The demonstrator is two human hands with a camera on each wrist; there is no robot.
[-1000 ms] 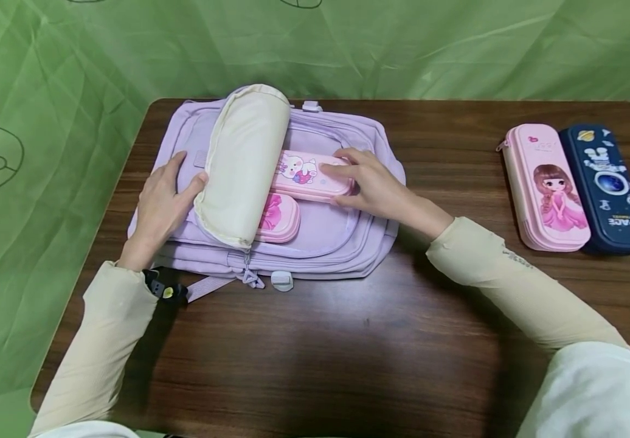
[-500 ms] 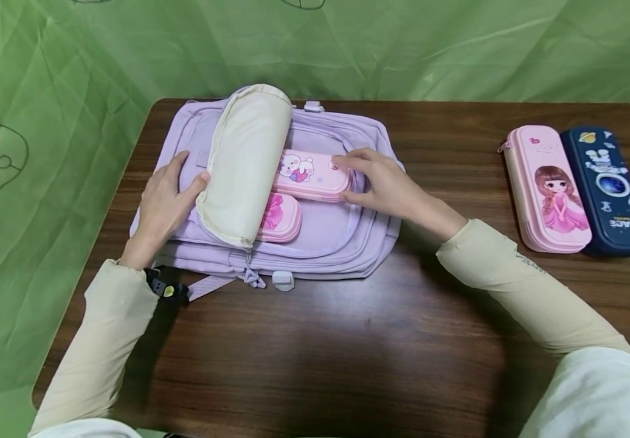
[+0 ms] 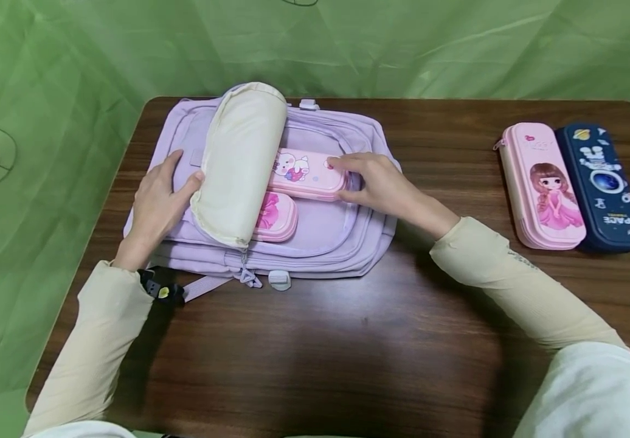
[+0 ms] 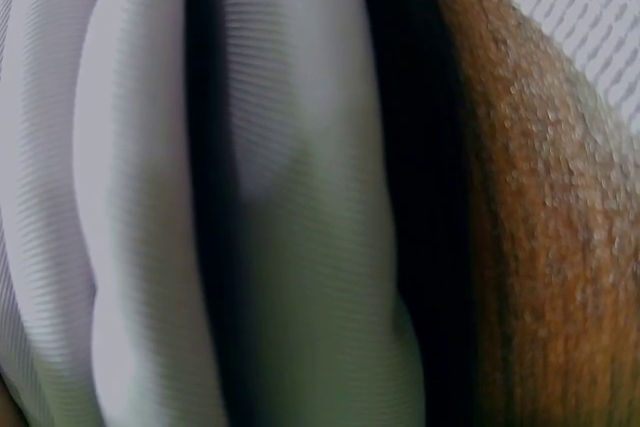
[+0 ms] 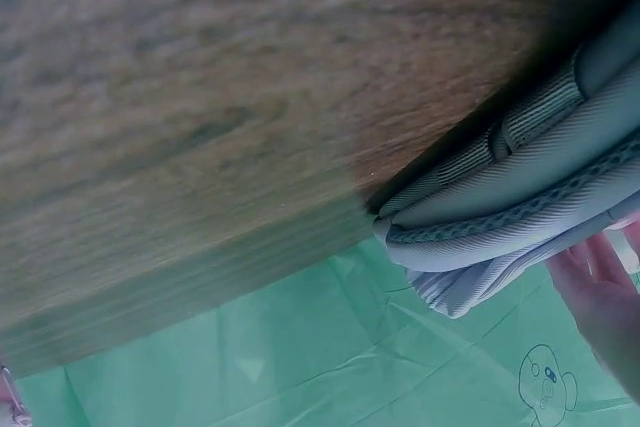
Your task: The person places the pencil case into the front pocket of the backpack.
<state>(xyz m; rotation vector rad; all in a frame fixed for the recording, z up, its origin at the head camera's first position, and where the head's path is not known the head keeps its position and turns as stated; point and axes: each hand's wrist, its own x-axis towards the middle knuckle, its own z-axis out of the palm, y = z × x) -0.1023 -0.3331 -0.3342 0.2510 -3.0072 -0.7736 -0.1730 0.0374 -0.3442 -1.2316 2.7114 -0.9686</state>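
Note:
A lavender backpack (image 3: 326, 228) lies flat in the head view, its cream-lined front flap (image 3: 241, 164) folded back to the left. Two pink pencil cases stick out from under that flap. My right hand (image 3: 383, 185) pinches the right end of the upper pencil case (image 3: 301, 173), which has a white cartoon animal on it. Below it lies the other pencil case (image 3: 276, 219), with a pink dress print; its left part is hidden. My left hand (image 3: 156, 198) rests spread on the backpack's left side, its thumb against the flap's edge. Backpack fabric (image 4: 310, 197) fills much of the left wrist view.
On the right of the brown table (image 3: 348, 353) lie a pink pencil case with a doll print (image 3: 545, 185) and a dark blue space pencil case (image 3: 602, 188), side by side. A green curtain (image 3: 380, 48) hangs behind the table. Buckles and a strap (image 3: 205, 288) stick out from the backpack.
My right hand's fingertips have drawn back toward the right end of the upper pencil case, leaving more of its top in sight. My left hand and the flap hold their place.

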